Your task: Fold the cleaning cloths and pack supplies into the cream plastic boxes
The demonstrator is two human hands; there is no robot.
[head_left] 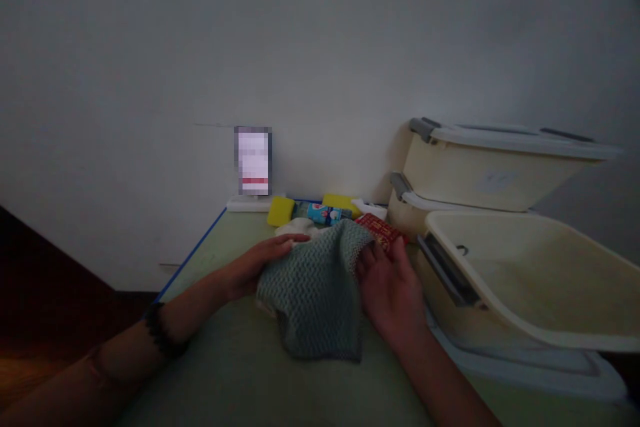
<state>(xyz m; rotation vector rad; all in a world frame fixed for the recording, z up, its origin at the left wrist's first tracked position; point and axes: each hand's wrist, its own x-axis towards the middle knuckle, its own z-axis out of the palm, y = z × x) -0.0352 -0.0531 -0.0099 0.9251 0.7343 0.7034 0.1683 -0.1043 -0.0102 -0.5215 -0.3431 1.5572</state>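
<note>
A grey-green textured cloth spreads in front of me over the table, its upper right part raised. My right hand holds that raised edge, with the fingers partly hidden behind the fabric and the thumb apart. At the cloth's left side, my left hand rests with its visible fingers stretched out flat; its lower part is hidden. Behind the cloth lies a whitish cloth, close to my left fingertips. A red packet with printed lettering sits just beyond my right hand.
Along the back lie a yellow sponge, a blue-labelled item, another yellow piece and a white item. A lit screen stands at back left. To the right are an open cream bin and stacked lidded bins.
</note>
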